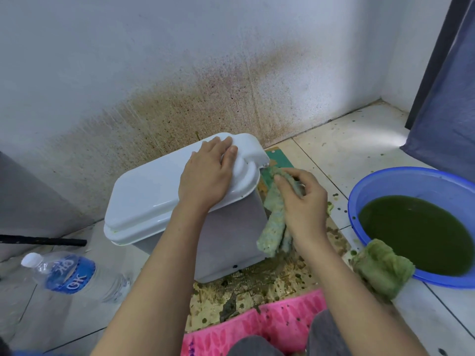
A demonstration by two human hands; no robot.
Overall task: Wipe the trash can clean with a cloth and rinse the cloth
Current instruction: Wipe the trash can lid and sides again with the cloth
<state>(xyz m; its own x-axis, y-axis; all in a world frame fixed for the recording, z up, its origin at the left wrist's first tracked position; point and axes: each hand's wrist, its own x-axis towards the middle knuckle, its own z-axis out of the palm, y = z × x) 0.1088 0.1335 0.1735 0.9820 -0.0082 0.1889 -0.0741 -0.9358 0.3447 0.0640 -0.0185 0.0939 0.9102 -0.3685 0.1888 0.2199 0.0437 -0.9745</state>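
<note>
A grey trash can (pixel 231 242) with a white lid (pixel 151 194) stands tilted on the stained floor by the wall. My left hand (pixel 208 173) lies flat on the lid's far end, its fingers curled over the raised edge. My right hand (pixel 302 201) grips a green-stained cloth (pixel 272 227) and presses it against the can's right side, just under the lid's rim. The cloth hangs down along that side. A blue basin (pixel 390 186) of dark green water sits to the right, and a second stained cloth (pixel 383 268) is draped over its near rim.
A plastic water bottle (pixel 66 273) lies on the tiles at the left, beside a black rod (pixel 43 241). A pink mat (pixel 270 327) lies at my knees. The spattered wall (pixel 205 98) is right behind the can. A blue curtain (pixel 447 104) hangs at right.
</note>
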